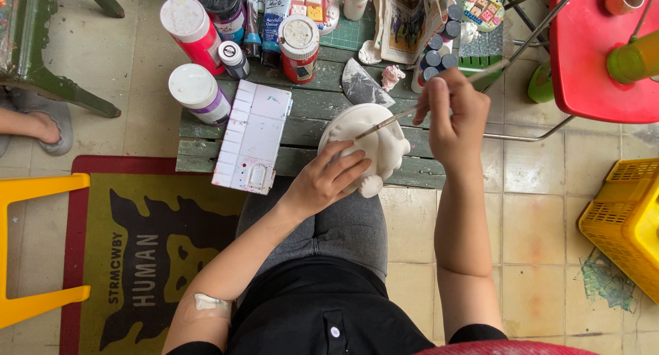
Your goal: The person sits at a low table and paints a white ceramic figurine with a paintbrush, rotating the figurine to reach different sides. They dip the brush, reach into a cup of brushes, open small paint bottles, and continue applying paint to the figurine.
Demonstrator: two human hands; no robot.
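My left hand (328, 180) cups the white figurine (367, 145) at the front edge of the green counter (309, 111), mid-frame, while my right hand (453, 115) pinches a thin paintbrush (412, 113) whose tip touches the figurine's top. I judge the figurine rigid, chalky, light and breakable, best gripped around its broad body, not its small feet. My fingers hide its near side, so I cannot make out its shape; the paint palette (252, 136) lies just left.

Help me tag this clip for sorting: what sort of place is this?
Probably a casual home or small-studio craft corner. A low green wooden table on a tiled floor holds paint jars and a white palette, and the right hand holds a brush to a white figurine steadied by the left hand.
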